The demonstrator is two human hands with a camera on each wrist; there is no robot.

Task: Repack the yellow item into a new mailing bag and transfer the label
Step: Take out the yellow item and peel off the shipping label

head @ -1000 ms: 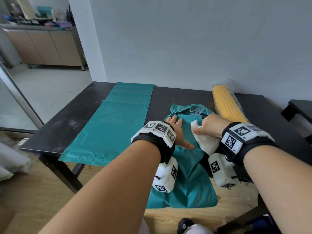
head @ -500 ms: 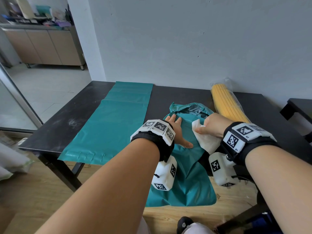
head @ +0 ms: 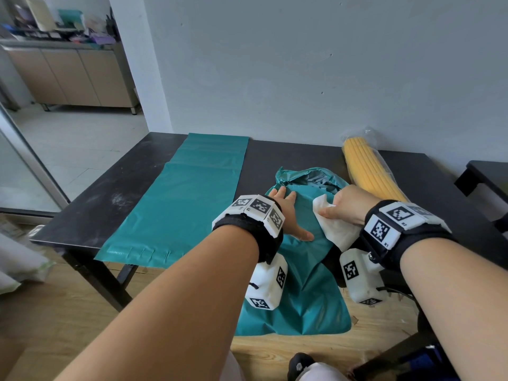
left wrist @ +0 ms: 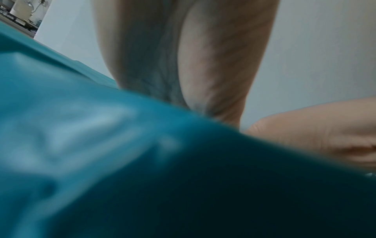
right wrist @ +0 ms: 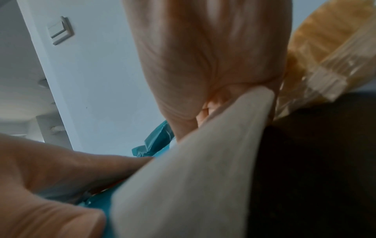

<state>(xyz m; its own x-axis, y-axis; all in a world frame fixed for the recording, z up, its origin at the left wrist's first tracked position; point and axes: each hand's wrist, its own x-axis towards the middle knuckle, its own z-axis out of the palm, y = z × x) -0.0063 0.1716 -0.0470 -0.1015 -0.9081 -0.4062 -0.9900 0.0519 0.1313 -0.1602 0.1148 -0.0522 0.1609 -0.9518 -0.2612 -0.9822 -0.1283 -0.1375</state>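
left hand (head: 287, 213) is lying flat, pinning the old bag (head: 302, 284); right hand (head: 345, 206) is pinching the label (head: 336, 229), peeling. yanking too quick is probably tearing it. yellow item (head: 368, 171) is sitting beside.

I see 2 teal mailing bags (head: 178, 204) on the black worktop (head: 115, 188), a yellow item (head: 368, 171), a white label (head: 334, 229).

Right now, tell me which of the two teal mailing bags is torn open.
The crumpled bag under both hands, beside the yellow item; its far end gapes ragged. The other bag lies flat and smooth to its left.
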